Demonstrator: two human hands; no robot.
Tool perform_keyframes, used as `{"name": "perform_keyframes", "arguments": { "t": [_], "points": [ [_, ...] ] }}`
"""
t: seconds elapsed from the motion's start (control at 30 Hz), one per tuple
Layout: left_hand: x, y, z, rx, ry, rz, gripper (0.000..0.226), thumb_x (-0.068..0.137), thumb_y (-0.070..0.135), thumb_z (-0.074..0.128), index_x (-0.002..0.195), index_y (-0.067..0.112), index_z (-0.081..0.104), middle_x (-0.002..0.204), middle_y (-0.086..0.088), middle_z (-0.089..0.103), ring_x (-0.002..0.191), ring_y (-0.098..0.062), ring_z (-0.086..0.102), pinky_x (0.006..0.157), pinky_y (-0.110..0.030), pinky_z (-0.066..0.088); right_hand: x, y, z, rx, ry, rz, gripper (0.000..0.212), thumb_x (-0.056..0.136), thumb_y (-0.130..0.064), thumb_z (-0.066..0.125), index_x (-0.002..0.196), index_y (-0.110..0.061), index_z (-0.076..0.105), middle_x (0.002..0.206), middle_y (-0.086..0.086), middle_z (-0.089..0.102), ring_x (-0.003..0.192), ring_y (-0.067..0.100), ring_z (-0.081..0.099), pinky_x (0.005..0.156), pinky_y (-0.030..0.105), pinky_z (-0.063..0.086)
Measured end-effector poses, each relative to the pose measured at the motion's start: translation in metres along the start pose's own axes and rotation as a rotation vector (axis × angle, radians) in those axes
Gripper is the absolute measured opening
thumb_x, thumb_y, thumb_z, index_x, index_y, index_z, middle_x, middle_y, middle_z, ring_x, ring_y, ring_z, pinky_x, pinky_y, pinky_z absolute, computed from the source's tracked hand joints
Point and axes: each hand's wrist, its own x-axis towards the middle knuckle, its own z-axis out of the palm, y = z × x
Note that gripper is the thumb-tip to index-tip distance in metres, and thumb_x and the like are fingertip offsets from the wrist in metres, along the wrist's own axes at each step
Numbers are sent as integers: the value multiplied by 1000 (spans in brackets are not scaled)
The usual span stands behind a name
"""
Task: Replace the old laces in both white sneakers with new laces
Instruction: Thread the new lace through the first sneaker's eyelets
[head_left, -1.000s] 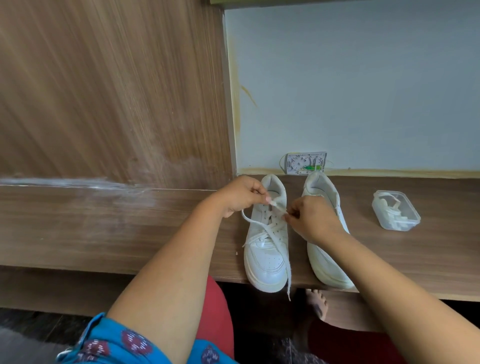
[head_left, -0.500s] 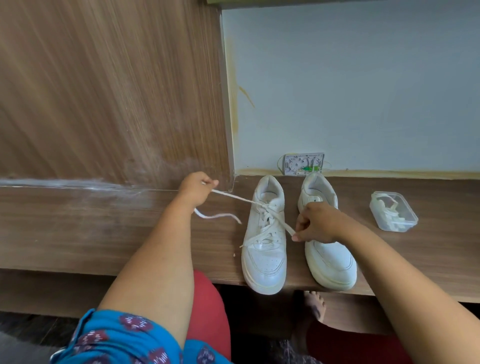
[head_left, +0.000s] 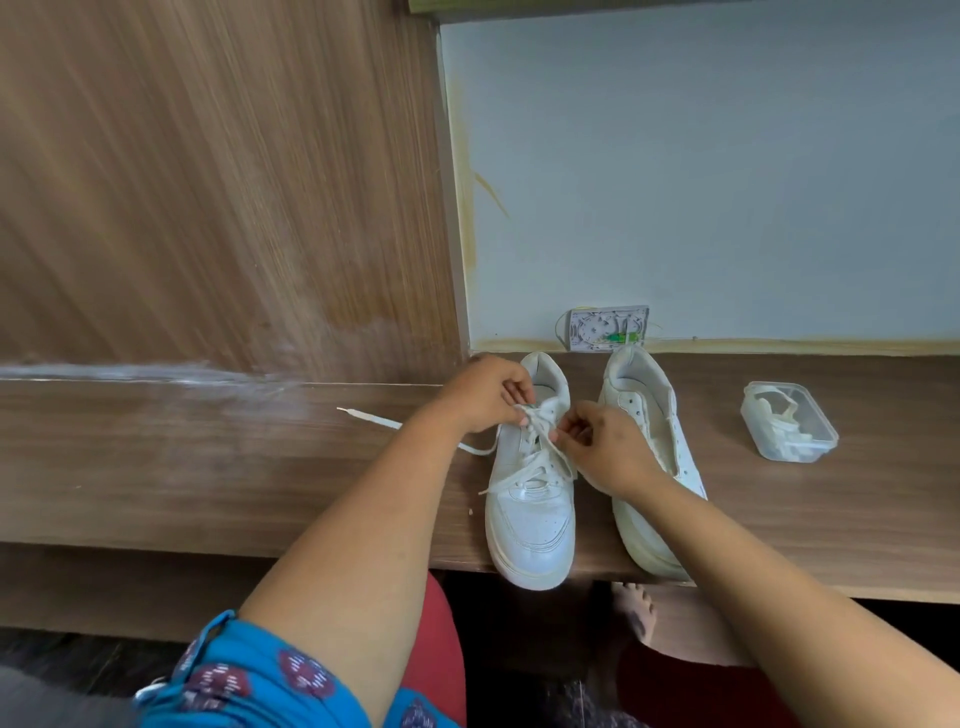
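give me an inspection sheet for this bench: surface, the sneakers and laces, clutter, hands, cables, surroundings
Surface: wooden bench, pale smear along its back edge.
Job's things: left sneaker part laced, lace end trailing left on the bench; right sneaker has no lace in view.
Clutter: clear plastic box holding white strips, probably laces.
Hands: left hand and right hand both pinch the lace at the upper eyelets.
Cables: thin wires at an open wall box.
Surroundings: wood panel, pale wall.

My smooth, faintly glossy white sneaker (head_left: 530, 509) rests on matt wood-grain shelf (head_left: 208, 467); clear plastic box (head_left: 788, 421) at three o'clock.
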Motion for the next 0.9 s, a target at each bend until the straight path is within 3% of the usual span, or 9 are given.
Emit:
{"name": "perform_keyframes", "arguments": {
  "t": [0.2,0.33,0.4,0.47,0.6,0.63,0.73,0.77,0.9],
  "points": [
    [1,2,-2,97,36,6,14,79,9,78,93,12,75,84,3,72,82,-11,67,69,-13,46,5,-2,3,29,-52,52,15,91,-22,62,76,-20,58,68,-7,56,62,7,51,58,17,37],
    [0,5,-2,142,28,7,12,79,14,79,91,15,75,87,3,72,83,-11,67,70,-16,46,14,-9,-12,573,-97,361,18,100,-21,46,86,-13,55,82,6,62,80,24,59,79,41,52],
    [1,5,-1,159,31,10,11,79,15,78,90,16,75,84,6,70,80,-9,64,66,-14,43,14,-15,-24,814,-154,387,17,104,-18,40,92,-10,49,78,9,63,76,24,62,78,41,56],
    [1,5,-2,172,30,12,10,80,16,78,90,16,75,78,10,67,77,-7,62,64,-14,42,12,-21,-35,860,-167,378,16,104,-18,40,92,-10,48,68,6,55,62,19,57,67,34,57],
    [1,3,-3,177,17,11,10,80,18,78,89,19,74,72,18,63,75,-4,62,69,-21,46,11,-23,-53,676,-208,375,16,99,-24,53,88,-12,53,61,-2,35,45,8,32,43,20,33],
    [1,3,-3,170,15,9,11,80,17,78,90,20,74,74,16,65,77,-6,64,72,-23,49,11,-22,-60,505,-264,335,20,96,-28,58,88,-10,53,61,-1,36,47,9,33,42,21,30],
    [0,3,-2,138,15,13,14,79,17,78,92,21,74,83,11,70,85,-10,68,81,-30,55,7,-22,-82,-166,-526,208,31,84,-36,72,89,-7,62,66,3,61,54,13,50,48,24,41],
    [0,3,-2,144,14,15,14,80,17,78,92,21,74,84,10,70,86,-10,67,82,-31,55,6,-23,-87,-271,-632,220,30,82,-36,74,86,-7,66,68,4,68,54,12,53,50,23,43],
    [0,3,-1,159,5,15,12,82,17,75,92,23,72,85,10,69,86,-10,66,82,-33,55,-2,-23,-92,-76,-1034,386,15,87,-18,70,83,-4,71,83,15,72,66,14,68,62,19,53]
  ]
}}
